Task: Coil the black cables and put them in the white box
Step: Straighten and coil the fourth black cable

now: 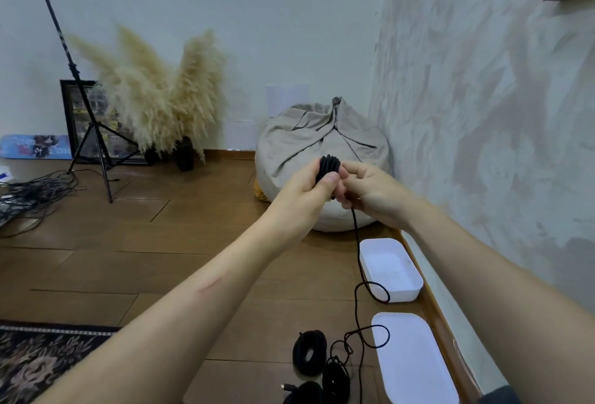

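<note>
My left hand [309, 191] grips a bundle of black cable coil [328, 165] held up in front of me. My right hand [370, 191] pinches the same cable just beside the coil. The loose cable tail [357, 249] hangs down from my right hand and loops on the floor past the white box [415, 287], which stands open by the wall. Below it lies a white lid [415, 361]. Three coiled black cables [309, 352] lie on the floor near the lid.
A grey beanbag [306, 142] sits in the corner behind my hands. A tripod stand [93, 133], pampas grass [154, 91] and a tangle of cables [29, 194] are at the left. A patterned rug [42, 361] lies at lower left.
</note>
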The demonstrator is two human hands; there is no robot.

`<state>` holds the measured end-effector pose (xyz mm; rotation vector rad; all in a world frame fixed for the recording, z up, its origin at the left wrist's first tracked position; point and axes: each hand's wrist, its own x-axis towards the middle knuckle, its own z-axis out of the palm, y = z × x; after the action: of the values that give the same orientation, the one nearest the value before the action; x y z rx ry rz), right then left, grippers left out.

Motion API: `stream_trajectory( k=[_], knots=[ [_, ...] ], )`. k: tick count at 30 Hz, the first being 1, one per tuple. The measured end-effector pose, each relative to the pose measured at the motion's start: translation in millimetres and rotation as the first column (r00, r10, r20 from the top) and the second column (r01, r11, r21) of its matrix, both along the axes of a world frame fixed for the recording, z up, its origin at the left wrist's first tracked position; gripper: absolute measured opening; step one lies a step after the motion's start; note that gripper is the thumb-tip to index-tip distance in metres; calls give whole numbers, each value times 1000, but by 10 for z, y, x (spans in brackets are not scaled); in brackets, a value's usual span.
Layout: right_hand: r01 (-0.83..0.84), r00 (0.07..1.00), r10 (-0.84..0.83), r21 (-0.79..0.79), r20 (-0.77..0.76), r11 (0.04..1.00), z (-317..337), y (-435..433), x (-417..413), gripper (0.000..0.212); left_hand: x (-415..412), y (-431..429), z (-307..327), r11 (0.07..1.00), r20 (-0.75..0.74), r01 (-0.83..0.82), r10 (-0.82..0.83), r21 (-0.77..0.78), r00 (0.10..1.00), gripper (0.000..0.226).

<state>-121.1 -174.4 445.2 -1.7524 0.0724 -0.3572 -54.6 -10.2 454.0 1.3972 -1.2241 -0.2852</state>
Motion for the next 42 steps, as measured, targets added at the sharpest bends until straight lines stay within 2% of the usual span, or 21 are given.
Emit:
stream_trajectory(
  k=[4, 7, 10, 13, 17, 20, 25, 30, 35, 42],
  knots=[
    [39, 998, -43, -95, -43, 995, -162, 214, 137, 22, 47, -50, 22, 991, -138, -126, 119, -43, 983, 18],
    [15, 998, -25, -158, -59, 987, -215, 393, 222, 25, 170, -54, -21, 971, -166, -235, 226, -34, 960, 15],
    [3, 996, -31, -297, -89, 955, -202, 486, 280, 33, 307, -81, -118, 925, -87, -380, 377, -15, 922, 12],
    [-21, 991, -37, -423, -127, 906, -176, 505, 315, 23, 406, -127, -255, 876, 53, -481, 480, 29, 876, 12],
    [-84, 979, -10, -447, -204, 891, -57, 500, 207, 16, 448, -127, -352, 847, 119, -524, 514, 90, 850, 10],
    [-85, 980, 0, -417, -201, 905, 57, 455, 114, 22, 496, -112, -339, 849, 115, -508, 496, 144, 861, 16],
    [90, 994, -107, -498, -5, 862, 280, 291, 23, 22, 438, -112, -272, 938, 108, -318, 305, 135, 946, 42],
    [246, 967, -193, -410, 167, 878, 358, 251, -8, 15, 347, -125, -259, 977, 109, -194, 185, 86, 977, 38],
    [278, 958, -216, -433, 188, 857, 329, 218, 34, 17, 282, -114, -292, 965, 144, -237, 220, 111, 965, 28],
    [266, 963, -245, -501, 110, 824, 243, 33, 21, 15, 446, -112, -288, 929, 31, -359, 358, 87, 933, 27]
  ],
)
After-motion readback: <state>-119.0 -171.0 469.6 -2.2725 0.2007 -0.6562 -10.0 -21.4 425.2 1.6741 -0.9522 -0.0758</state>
